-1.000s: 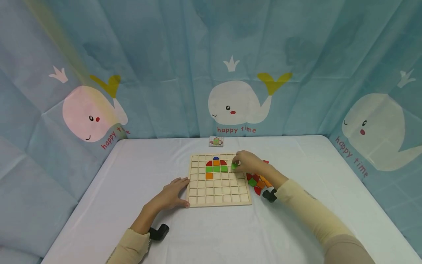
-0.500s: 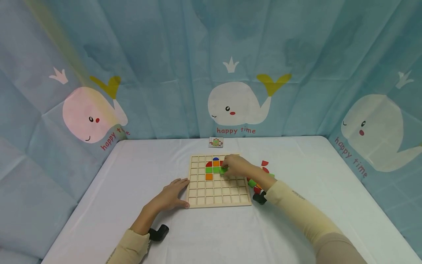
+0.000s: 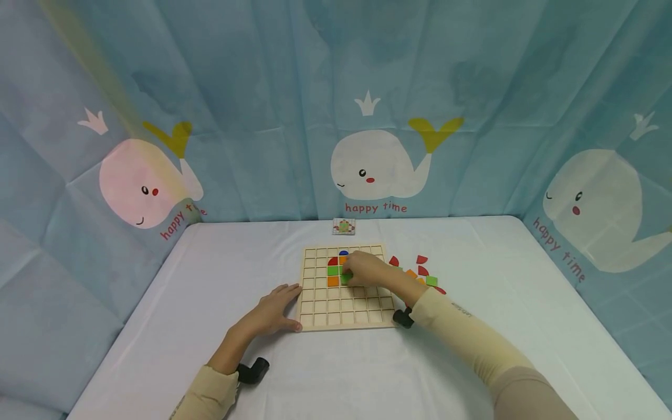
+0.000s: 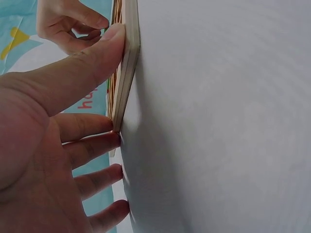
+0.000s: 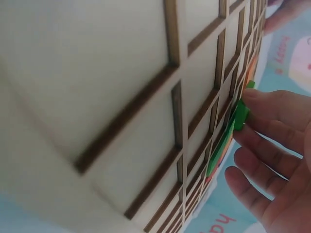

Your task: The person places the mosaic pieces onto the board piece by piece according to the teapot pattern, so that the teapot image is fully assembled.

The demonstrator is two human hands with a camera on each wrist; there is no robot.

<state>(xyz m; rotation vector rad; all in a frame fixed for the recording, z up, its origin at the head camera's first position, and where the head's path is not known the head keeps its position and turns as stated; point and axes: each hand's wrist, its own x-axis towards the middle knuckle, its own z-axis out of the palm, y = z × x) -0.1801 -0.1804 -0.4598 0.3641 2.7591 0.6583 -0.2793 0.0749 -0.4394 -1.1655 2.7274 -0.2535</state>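
The 1 bright green square tile [image 5: 241,116] in the right hand [image 3: 366,269] sits pinched between the thumb tip and the tips of the nearest fingers [image 5: 265,149], tilted over the grid; whether its lower edge touches the board cannot be told. That pinch is only as wide as the tile, and the outer 2 fingers curve loosely beside it. The tile is above the pale wooden board with square compartments [image 3: 346,305], just right of 1 flat orange square tile [image 3: 333,282] lying in its compartment.

The left hand [image 3: 273,309] has its fingers spread and grips no tile: the thumb tip presses the board's near left corner, the index fingertip meets its left edge, and the other fingertips lie along the white-covered bench [image 3: 325,373].

Farther up the board show 2 flat green squares [image 3: 333,270], the second partly behind the right hand, 1 red quarter-round piece [image 3: 333,261], 1 more orange square [image 3: 343,260] and 1 blue half-round piece [image 3: 343,253].

Right of the board, loose on the bench, at least 4 red rounded pieces [image 3: 422,259], 2 orange pieces [image 3: 412,273] and 2 green pieces [image 3: 431,281] show; the right arm hides part of this group, so its total is unclear. Beyond the board lies 1 small printed card [image 3: 343,226].
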